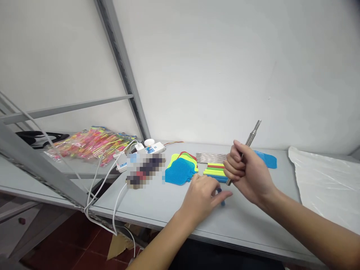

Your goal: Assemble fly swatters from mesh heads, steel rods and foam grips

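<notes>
My right hand [250,174] is closed round a silver telescopic metal rod [251,137], which slants up to the right with its lower end poking out below the fist. Lower and to the left, my left hand [201,193] curls its fingers about a short blue plastic handle tube [223,203], partly hidden by the thumb, which points right. Beyond that hand lie perforated fly swatter heads, a blue one [180,172] on top of yellow and red ones. Coloured handle tubes [213,171] and several thin metal rods [210,157] lie in rows behind my hands.
Another blue swatter head [270,161] is behind my right wrist. A white plastic sheet [323,183] covers the table's right side. Power strips [156,148] with white cables [115,210] stand at left, near a metal post [123,63]. Bagged colourful items [90,144] lie beyond.
</notes>
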`<control>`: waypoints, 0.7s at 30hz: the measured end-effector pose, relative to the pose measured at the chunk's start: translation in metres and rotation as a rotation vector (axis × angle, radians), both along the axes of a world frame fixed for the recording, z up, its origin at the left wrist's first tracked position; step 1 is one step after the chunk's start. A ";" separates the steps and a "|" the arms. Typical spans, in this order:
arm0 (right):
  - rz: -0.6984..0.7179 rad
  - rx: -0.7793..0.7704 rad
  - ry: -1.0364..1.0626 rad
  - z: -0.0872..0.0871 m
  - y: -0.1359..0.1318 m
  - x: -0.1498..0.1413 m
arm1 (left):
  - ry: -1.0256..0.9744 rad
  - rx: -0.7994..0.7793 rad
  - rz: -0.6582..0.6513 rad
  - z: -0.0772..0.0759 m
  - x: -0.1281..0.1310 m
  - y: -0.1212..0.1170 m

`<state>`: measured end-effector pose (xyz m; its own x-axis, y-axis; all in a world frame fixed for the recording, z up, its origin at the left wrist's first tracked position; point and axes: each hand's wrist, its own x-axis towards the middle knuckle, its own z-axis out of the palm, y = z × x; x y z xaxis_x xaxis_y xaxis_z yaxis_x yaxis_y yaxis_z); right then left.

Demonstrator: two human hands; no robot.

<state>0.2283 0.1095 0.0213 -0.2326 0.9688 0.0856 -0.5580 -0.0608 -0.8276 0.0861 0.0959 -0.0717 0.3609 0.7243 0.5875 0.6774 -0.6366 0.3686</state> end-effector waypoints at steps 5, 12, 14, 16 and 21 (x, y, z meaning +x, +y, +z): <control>0.010 0.039 0.003 -0.012 0.002 -0.008 | -0.059 -0.091 0.004 -0.009 0.006 0.006; 0.031 0.109 -0.062 -0.027 0.012 -0.007 | -0.095 -0.202 -0.042 -0.013 0.013 0.009; 0.030 0.132 -0.092 -0.029 0.011 -0.007 | -0.088 -0.209 -0.048 -0.013 0.014 0.010; 0.022 0.163 -0.122 -0.029 0.011 -0.007 | -0.082 -0.214 -0.048 -0.013 0.015 0.010; 0.023 0.169 -0.158 -0.028 0.013 -0.006 | -0.060 -0.218 -0.046 -0.015 0.015 0.011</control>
